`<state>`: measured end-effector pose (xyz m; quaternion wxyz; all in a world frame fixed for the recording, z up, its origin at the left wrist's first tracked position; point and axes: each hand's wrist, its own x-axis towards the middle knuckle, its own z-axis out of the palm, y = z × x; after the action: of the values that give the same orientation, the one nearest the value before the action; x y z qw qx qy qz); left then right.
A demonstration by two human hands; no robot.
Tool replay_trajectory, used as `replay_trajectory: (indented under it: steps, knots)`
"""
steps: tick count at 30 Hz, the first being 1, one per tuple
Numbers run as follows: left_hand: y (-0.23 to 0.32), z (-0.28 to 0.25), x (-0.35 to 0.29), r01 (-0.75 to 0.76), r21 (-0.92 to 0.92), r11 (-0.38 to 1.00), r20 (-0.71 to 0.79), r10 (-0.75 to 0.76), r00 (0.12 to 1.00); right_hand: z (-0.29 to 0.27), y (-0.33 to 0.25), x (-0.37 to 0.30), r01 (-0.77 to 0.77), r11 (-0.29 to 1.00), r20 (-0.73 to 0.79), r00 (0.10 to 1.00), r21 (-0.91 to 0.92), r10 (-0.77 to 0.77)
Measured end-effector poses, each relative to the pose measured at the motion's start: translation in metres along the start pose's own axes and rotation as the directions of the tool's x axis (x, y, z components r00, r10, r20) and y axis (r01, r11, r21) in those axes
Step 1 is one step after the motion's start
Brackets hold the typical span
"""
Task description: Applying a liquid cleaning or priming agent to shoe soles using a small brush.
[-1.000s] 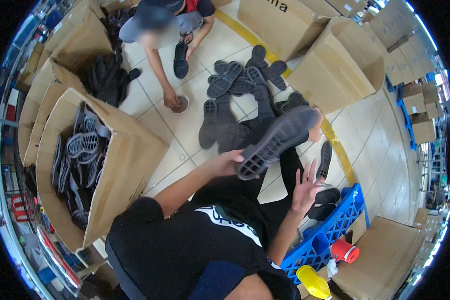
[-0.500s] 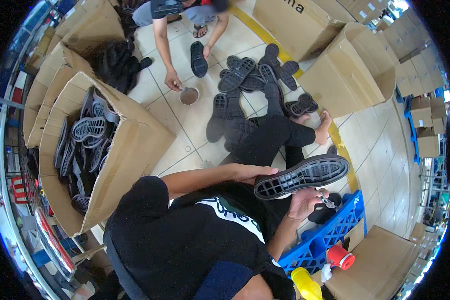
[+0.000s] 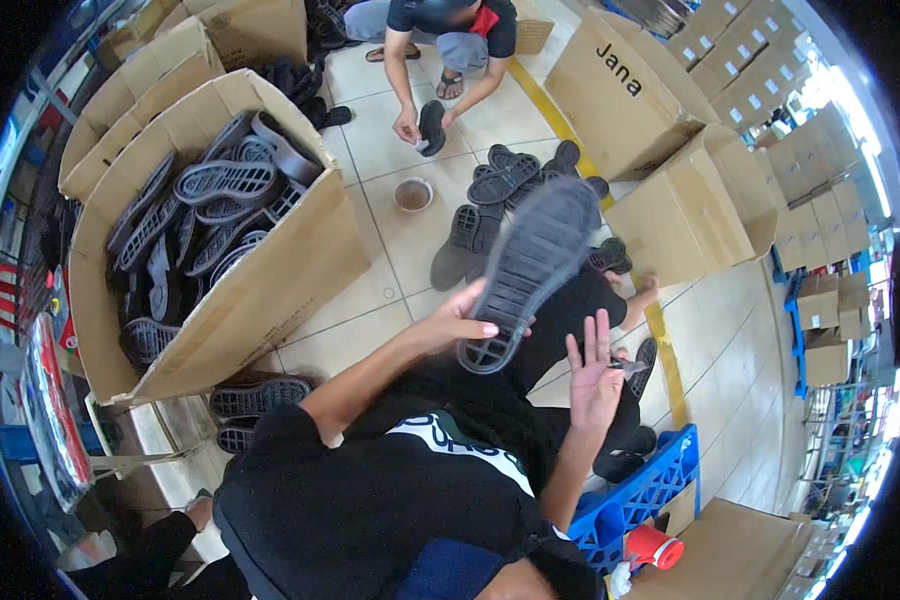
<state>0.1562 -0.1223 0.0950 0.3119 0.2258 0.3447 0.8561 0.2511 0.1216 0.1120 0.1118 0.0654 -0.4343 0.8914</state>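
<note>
A black shoe sole (image 3: 540, 262), its ribbed, gridded face toward me, is tilted up in front of me, blurred at its far end. My left hand (image 3: 456, 318) grips it by the near end, thumb over the gridded face. Apart from the sole, to the right, my right hand (image 3: 595, 388) is raised with several fingers stretched out. A small metallic tool (image 3: 628, 366) is held by the thumb side of that hand; I cannot make out its exact kind. Past the sole, dark soles (image 3: 505, 178) lie in a loose heap on the tiled floor.
A cardboard box (image 3: 270, 295) full of soles stands left. Across from me, a crouching person (image 3: 450, 30) works on another sole (image 3: 432, 128) beside a bowl (image 3: 413, 182) of brown stuff. Open cartons (image 3: 660, 205) stand right. A blue plastic pallet (image 3: 660, 475) and red cup (image 3: 654, 546) are nearby.
The sole has swung from lying nearly level to slanting upward, held by my left hand alone. My right hand has let go of it and spread its fingers. The other person's hand has left the bowl.
</note>
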Motion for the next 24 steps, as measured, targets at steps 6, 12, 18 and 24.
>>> replay_trajectory:
  steps: [6,12,18,24]
  knots:
    - [0.053,-0.02,-0.094,-0.162,0.263,0.951,-0.252,0.23,0.94,-0.019,-0.063,0.012,0.226,0.97,0.024,0.974,-0.09,-0.224]
    - [0.088,-0.014,-0.145,-0.305,0.36,0.882,-0.437,0.448,0.78,0.004,-0.101,0.026,0.36,0.933,0.237,0.908,-0.013,-0.347]
    - [0.1,-0.006,-0.15,-0.441,0.343,0.829,-0.369,0.551,0.748,0.018,-0.082,0.04,0.292,0.95,0.221,0.939,-0.108,-0.263]
    - [0.101,0.004,-0.153,-0.472,0.223,0.853,-0.363,0.523,0.771,-0.001,-0.041,0.021,0.162,0.976,0.084,0.985,-0.143,-0.151]
